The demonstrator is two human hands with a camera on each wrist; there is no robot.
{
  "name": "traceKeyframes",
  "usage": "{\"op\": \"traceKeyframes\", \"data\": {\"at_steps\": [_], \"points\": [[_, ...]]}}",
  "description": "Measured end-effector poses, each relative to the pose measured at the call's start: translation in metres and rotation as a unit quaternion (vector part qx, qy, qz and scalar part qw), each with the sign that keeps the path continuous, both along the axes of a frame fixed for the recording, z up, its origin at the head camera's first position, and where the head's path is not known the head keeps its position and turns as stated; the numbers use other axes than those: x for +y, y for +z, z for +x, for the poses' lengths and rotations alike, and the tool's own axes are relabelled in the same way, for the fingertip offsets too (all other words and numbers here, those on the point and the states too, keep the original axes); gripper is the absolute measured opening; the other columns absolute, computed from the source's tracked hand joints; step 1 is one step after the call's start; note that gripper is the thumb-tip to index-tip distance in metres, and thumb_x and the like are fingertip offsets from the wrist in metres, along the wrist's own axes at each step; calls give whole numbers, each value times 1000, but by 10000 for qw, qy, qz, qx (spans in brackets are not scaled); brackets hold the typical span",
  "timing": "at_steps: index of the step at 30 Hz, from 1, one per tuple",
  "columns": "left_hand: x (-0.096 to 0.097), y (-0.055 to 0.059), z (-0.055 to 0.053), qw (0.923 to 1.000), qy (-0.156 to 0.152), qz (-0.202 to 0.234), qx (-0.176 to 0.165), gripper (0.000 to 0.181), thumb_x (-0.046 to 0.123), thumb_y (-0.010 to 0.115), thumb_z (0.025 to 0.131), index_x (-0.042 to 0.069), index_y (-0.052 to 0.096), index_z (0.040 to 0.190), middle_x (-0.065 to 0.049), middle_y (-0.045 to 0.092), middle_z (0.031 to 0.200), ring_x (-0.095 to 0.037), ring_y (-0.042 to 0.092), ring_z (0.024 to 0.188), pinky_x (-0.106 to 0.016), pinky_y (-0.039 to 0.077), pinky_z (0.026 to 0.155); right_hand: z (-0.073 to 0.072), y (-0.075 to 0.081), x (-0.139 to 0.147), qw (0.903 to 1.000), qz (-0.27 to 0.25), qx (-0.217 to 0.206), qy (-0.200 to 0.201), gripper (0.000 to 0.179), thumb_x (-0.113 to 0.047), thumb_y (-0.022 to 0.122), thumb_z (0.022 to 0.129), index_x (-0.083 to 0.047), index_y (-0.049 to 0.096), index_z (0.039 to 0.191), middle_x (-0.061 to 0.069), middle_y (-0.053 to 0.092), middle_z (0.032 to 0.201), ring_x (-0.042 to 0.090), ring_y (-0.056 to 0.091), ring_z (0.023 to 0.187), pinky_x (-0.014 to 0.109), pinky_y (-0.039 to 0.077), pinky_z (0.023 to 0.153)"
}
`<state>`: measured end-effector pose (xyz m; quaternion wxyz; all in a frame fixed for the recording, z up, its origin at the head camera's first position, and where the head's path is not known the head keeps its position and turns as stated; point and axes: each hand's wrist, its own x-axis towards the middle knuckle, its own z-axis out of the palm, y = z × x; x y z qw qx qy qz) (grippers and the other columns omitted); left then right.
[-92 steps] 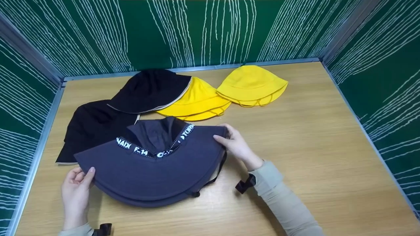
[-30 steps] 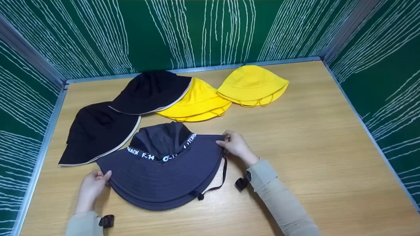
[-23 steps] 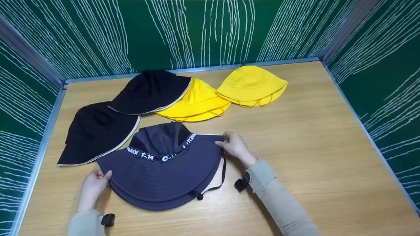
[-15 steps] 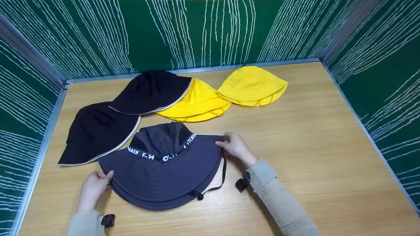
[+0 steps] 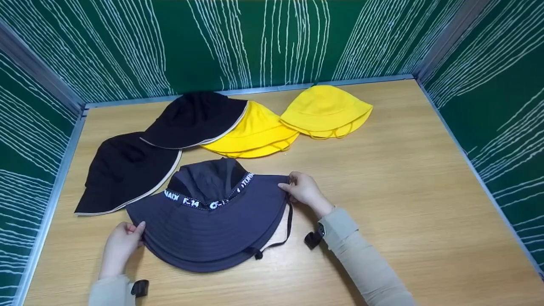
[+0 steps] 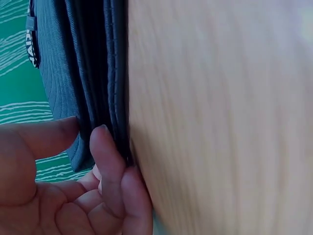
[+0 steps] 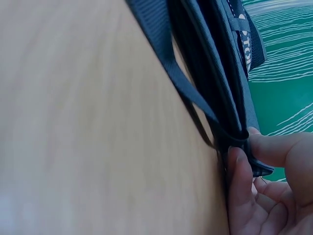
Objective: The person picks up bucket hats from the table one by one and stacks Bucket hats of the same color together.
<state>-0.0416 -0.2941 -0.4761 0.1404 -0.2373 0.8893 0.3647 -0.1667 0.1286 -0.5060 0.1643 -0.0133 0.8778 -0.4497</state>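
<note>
Both left hand (image 5: 120, 245) and right hand (image 5: 307, 191) pinch the grey hat (image 5: 208, 219) by opposite ends of its brim (image 5: 204, 242), on the table (image 5: 403, 182) before me; only wrist views show gaps between the layers.

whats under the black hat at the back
Parts of a yellow hat and the other black hat run under the back hat. How far they reach, or whether anything else lies beneath, is covered.

Wrist views crop the grey hat (image 5: 208, 229); its lettering (image 5: 191, 202) is partly illegible.
</note>
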Motion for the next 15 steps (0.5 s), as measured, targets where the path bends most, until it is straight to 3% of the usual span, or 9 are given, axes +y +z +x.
{"op": "traceKeyframes", "data": {"at_steps": [9,15], "points": [[10,11,5,9937,-13,-1027,452,31,29,46,97,0,44,88,-8,47,71,-26,49,67,-32,34,58,0,-1,2,9999,-82,-88,-41,27,-23,68,88,-7,50,75,0,48,58,9,53,43,23,47,43],[33,25,3,9785,-23,-1632,1264,26,26,49,95,1,49,89,-13,56,76,-30,56,68,-38,38,55,-1,-3,3,9999,-158,-60,-32,27,-24,68,88,-6,50,75,-1,49,57,8,53,42,22,46,42]]}}
